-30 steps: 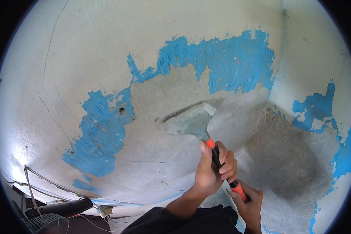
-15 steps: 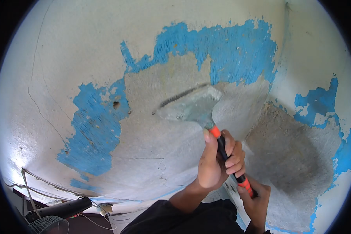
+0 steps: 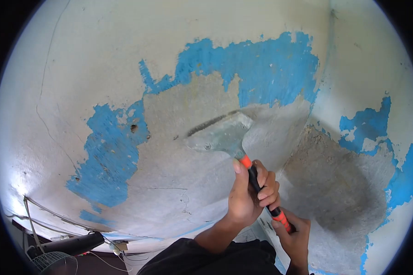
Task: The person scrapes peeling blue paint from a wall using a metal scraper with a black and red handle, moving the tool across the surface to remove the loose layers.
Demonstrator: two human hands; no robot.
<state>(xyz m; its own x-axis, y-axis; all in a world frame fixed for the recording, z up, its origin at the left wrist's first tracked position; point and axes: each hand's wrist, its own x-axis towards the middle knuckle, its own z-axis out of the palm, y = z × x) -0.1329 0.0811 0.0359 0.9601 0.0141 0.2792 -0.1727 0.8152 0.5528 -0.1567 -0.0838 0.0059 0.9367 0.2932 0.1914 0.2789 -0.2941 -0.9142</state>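
A wide metal scraper (image 3: 219, 134) with an orange and black handle rests its blade flat against a wall (image 3: 101, 59). My left hand (image 3: 250, 195) grips the upper part of the handle, thumb pointing up toward the blade. My right hand (image 3: 294, 234) holds the handle's lower end near the frame's bottom. Around the blade the wall is bare grey plaster (image 3: 183, 169). Blue paint (image 3: 266, 64) remains above the blade and in a patch (image 3: 110, 156) to the left.
White paint covers the upper wall, with thin cracks at the left. A rough bare patch (image 3: 339, 183) lies past the wall corner at the right, with more blue paint (image 3: 367, 123). A fan (image 3: 50, 263) and cables (image 3: 32, 215) sit at the bottom left.
The scraper blade slid up the wall half a second ago and has since come back down a little. Both hands stayed on the handle.
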